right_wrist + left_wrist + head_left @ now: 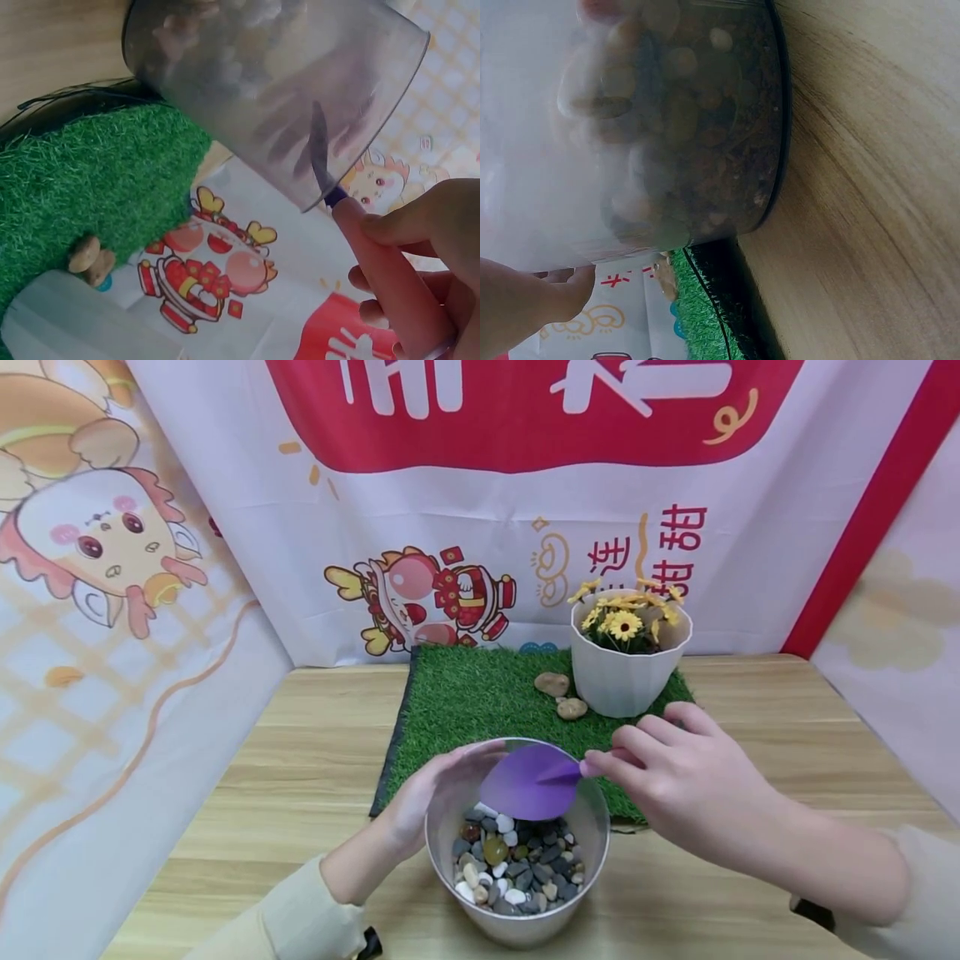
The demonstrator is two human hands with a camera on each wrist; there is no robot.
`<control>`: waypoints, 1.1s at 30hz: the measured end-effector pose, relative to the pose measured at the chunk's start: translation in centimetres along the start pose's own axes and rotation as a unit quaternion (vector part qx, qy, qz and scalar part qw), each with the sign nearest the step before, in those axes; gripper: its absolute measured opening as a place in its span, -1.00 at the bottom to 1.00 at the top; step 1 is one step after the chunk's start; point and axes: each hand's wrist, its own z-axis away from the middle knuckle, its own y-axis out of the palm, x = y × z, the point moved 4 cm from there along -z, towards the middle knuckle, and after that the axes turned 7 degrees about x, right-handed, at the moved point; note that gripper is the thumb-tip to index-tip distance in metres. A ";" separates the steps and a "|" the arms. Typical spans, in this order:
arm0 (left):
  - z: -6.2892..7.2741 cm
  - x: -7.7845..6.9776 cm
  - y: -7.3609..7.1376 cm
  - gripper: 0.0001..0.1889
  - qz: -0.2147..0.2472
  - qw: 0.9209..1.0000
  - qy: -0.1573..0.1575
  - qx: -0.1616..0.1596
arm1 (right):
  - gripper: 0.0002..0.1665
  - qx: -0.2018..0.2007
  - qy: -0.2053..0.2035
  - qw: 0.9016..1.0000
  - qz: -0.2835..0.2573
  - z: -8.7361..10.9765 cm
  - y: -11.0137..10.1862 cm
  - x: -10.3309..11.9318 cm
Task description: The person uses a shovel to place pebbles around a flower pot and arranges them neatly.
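Note:
A translucent plastic bucket point(517, 930) stands on the table, with mixed grey, white and brown pebbles point(517, 870) inside. My left hand point(416, 797) holds its left side, fingers curving round the outer wall. In the right wrist view those fingers show through the plastic. My right hand point(678, 781) grips the pink handle point(390, 281) of a small garden trowel. Its purple blade point(528, 783) hangs within the bucket's mouth, above the pebbles, and looks bare in the head view. Through the wall in the left wrist view, dark soil-like material point(735, 165) appears near the bucket's bottom.
Behind the bucket lies a green artificial grass mat point(472, 710). A white pot point(626, 681) with yellow flowers point(624, 625) stands at its back right, beside brown stones point(552, 683). A printed cloth point(480, 502) hangs along the table's rear edge.

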 end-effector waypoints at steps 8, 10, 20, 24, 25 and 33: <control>-0.1 -0.1 0.0 -0.38 0.002 1.000 0.005 -0.002 | -0.52 0.020 -0.038 0.997 0.064 -0.6 0.7 1.3; -0.1 -0.1 0.0 -0.38 0.007 1.000 0.002 0.001 | -0.52 0.019 -0.043 0.996 0.081 -0.9 0.9 1.8; 0.0 0.0 0.0 -0.37 0.015 1.000 0.008 0.007 | -0.75 0.102 -0.030 0.990 0.090 -1.9 2.0 3.3; 0.0 0.1 0.0 -0.37 0.017 1.000 0.008 0.009 | -0.85 0.090 -0.037 0.988 0.116 -2.3 1.9 4.2; 0.1 0.1 0.0 -0.37 0.017 1.000 0.006 0.008 | -0.91 0.085 -0.040 0.988 0.126 -2.3 1.9 4.5; 0.0 0.0 0.0 -0.38 0.018 1.000 0.003 -0.001 | -0.88 0.143 -0.054 0.976 0.153 -2.8 2.2 5.5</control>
